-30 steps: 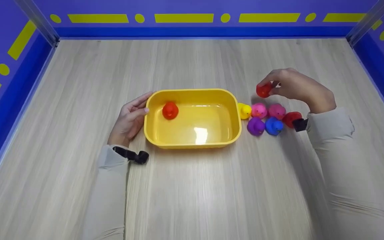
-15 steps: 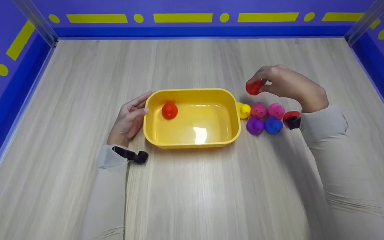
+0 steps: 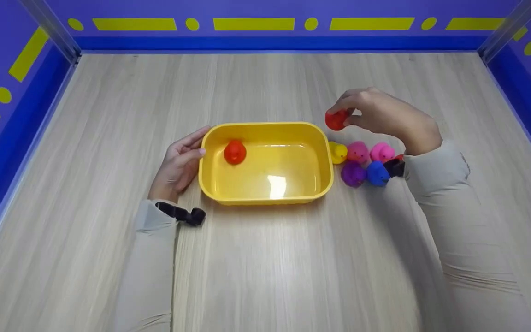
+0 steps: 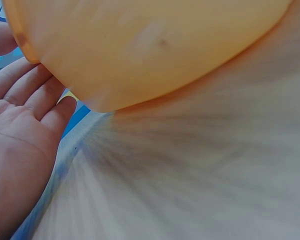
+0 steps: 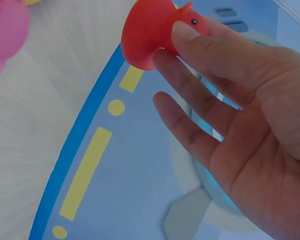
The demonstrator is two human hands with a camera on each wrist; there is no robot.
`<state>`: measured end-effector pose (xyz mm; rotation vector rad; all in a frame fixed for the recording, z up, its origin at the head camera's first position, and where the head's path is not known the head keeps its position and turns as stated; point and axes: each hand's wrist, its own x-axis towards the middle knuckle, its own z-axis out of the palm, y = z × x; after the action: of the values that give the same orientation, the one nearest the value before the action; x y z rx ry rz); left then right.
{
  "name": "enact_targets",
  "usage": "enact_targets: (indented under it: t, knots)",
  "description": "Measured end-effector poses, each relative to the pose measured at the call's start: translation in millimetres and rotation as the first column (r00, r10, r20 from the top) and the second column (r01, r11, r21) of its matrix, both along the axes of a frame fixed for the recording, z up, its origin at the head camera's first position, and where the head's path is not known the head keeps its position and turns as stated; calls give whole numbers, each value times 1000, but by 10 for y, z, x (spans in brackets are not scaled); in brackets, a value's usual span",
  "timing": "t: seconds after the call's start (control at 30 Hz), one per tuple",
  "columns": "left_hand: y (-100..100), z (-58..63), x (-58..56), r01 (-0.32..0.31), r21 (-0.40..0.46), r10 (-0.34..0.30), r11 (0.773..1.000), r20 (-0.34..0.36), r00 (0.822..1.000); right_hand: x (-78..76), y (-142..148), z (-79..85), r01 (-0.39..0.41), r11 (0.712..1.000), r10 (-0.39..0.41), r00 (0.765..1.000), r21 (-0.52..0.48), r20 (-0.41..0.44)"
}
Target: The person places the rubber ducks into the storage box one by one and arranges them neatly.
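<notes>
A red rubber duck (image 3: 336,121) is pinched between thumb and fingers of my right hand (image 3: 387,113), raised just beyond the back right corner of a yellow plastic tub (image 3: 265,201). In the right wrist view the duck (image 5: 147,32) shows its eye near my thumb, and two lower fingers stay off it. My left hand (image 3: 178,163) grips the tub's left end, thumb at the rim and fingers along the outer wall, as the left wrist view also shows on the tub (image 4: 140,55). Inside the tub, towards its left side, sits another red duck (image 3: 235,152).
Right of the tub, ducks stand close together: yellow (image 3: 338,152), two pink (image 3: 358,152), purple (image 3: 353,174) and blue (image 3: 378,173). A further red one is mostly hidden by the black wrist camera (image 3: 394,167). Blue-purple walls (image 3: 265,44) border the wooden table (image 3: 265,258).
My right hand has moved left with the red duck, from above the pink ducks to near the tub's back right corner. The left hand and tub have stayed in place.
</notes>
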<state>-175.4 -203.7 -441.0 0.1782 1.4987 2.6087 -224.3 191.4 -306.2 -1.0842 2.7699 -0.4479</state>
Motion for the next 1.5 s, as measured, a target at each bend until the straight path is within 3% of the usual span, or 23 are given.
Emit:
enact_targets:
  t: [0.3,0.57,0.8,1.5]
  knots:
    - [-1,-1,1,-10,-2,10,1000,10,1000,4,-165,38,-49,998,48,999,-29,-22]
    - [1,9,1,-2,-9,2,1000,11,1000,9,-319,49,-50,999,51,998,12,-21]
    - [0,-5,-2,7,6,-7,1000,-6,1000,8,-425,66,-111,994,111,994,-13,-26]
    - [-2,-7,-2,6,21,-5,1000,-7,1000,28,-901,97,-107,994,104,989,26,108]
